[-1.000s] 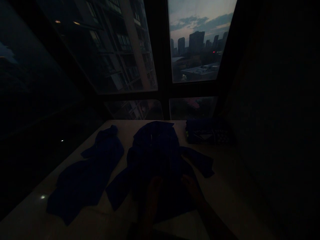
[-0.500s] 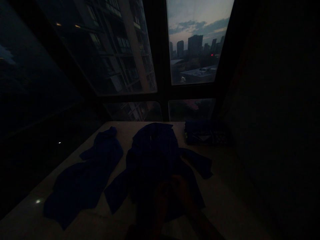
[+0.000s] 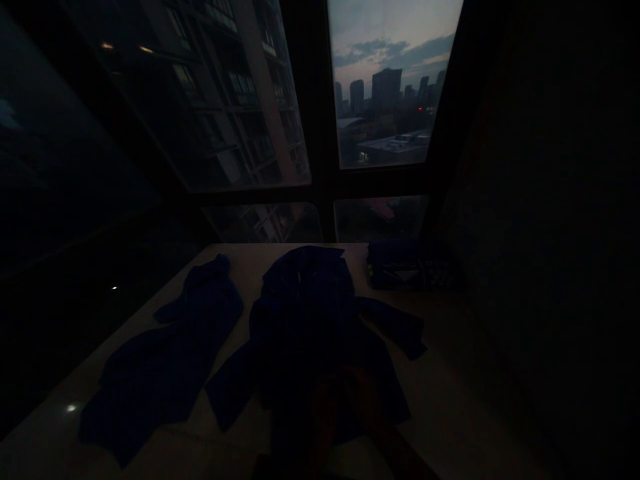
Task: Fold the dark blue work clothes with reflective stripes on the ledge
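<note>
A dark blue long-sleeved jacket (image 3: 310,300) lies spread on a pale surface, its collar toward the window and its sleeves out to either side. Over its lower front, my left hand (image 3: 325,399) and my right hand (image 3: 364,392) are close together, with bent fingers closed on the cloth. Deep shadow hides the fingertips and the exact fold or fastening between them. To the left lies a second blue garment (image 3: 170,353), loosely laid out and apart from the jacket.
A folded dark bundle with a pale printed pattern (image 3: 410,270) rests at the back right, by the window. Dark window frames (image 3: 323,180) rise behind the pale surface (image 3: 450,400). A dark wall (image 3: 530,253) stands on the right.
Both hands have shifted slightly toward me, low on the jacket's front, and look darker. The view has moved a little; the garments lie as before.
</note>
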### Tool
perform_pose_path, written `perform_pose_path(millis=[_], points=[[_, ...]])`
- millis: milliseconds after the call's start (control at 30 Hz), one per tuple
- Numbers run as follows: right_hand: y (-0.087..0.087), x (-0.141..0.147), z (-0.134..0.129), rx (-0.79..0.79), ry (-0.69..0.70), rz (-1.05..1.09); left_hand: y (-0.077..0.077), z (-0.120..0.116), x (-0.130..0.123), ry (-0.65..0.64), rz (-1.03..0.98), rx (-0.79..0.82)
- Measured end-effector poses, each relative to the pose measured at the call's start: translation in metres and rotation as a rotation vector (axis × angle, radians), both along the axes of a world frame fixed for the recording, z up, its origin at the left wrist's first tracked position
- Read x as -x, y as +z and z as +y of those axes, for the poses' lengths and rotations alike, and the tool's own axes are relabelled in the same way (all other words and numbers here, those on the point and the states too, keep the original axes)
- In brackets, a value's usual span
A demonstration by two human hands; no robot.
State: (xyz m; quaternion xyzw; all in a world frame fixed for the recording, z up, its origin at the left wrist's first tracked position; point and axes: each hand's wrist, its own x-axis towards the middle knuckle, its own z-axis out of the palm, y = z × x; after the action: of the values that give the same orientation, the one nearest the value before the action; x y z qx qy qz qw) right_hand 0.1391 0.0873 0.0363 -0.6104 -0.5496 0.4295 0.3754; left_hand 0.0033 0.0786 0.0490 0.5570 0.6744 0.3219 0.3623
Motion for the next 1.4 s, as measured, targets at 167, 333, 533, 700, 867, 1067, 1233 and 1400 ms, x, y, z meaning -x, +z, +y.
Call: perform_pose_path(millis=[167,333,533,700,867,1067,1233,1400], points=[[-0.009,0.002,-0.001,-0.058,-0.066,0.033,-0.012,-0.001,0.005,0.001,0.043,-0.045],[-0.007,0.003,-0.002,-0.071,-0.108,0.031,-0.017,-0.003,0.005,0.017,0.069,-0.061],[-0.007,-0.001,-0.005,-0.136,-0.043,-0.001,-0.012,-0.004,0.002,0.025,0.057,-0.057],[-0.007,-0.004,-0.008,-0.205,0.066,0.039,-0.014,-0.004,0.001,0.092,0.054,0.008],[-0.012,-0.007,-0.007,-0.193,0.049,0.086,-0.010,-0.002,0.001,0.127,-0.025,0.097],[-0.015,-0.007,-0.001,-0.134,0.057,0.125,-0.004,-0.001,0.002,0.106,-0.071,0.128],[-0.014,-0.005,0.004,-0.113,0.060,0.136,0.003,-0.001,0.003,0.058,-0.071,0.118],[-0.013,-0.002,0.000,-0.168,0.085,0.049,0.007,-0.003,0.003,0.042,-0.126,0.075]])
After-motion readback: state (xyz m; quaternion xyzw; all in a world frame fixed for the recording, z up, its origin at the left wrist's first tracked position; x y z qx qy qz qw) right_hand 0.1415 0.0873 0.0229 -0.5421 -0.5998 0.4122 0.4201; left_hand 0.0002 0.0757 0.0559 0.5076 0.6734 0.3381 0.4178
